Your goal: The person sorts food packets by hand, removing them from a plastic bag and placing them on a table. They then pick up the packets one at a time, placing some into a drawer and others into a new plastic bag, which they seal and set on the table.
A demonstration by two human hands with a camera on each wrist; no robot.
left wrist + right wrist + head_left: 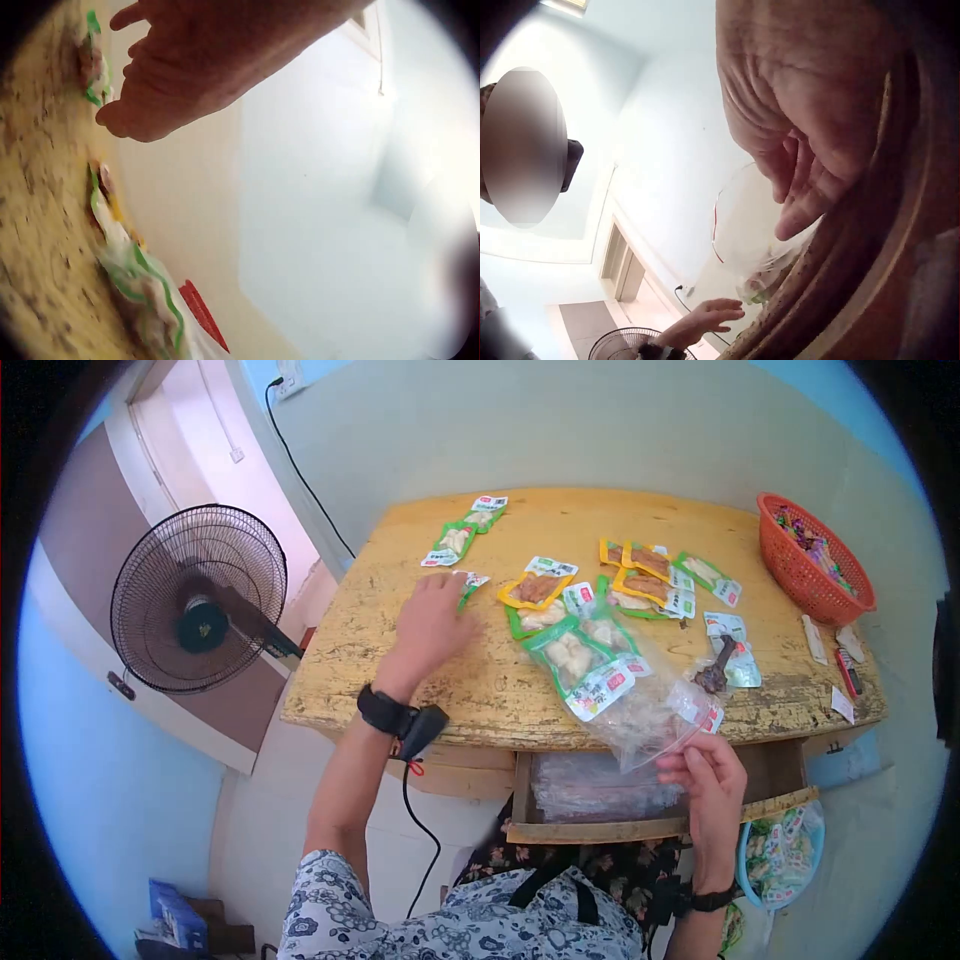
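I'd spread the bag (640,722) wide at the surface's (460,700) front edge—right fingers (726,758) pinching it, left fingers (436,588) loose near a packet (473,583).

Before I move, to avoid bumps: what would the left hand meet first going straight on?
Likely the green packet directly ahead of the left hand, though height above the table is unclear.

The table (480,685) is yellow, flecked with dark brown. The green-edged packets (567,657) show white contents, the yellow-edged packets (537,588) brown. The bag (640,725) is clear, with a thin red line along its mouth. The basket (793,573) is orange-red, the basin (743,865) light blue. The shirt (480,925) bears dark blue-grey flowers on white. The fan (200,600) has a black cage and green hub (202,628). The wrist strap (383,710) is black.
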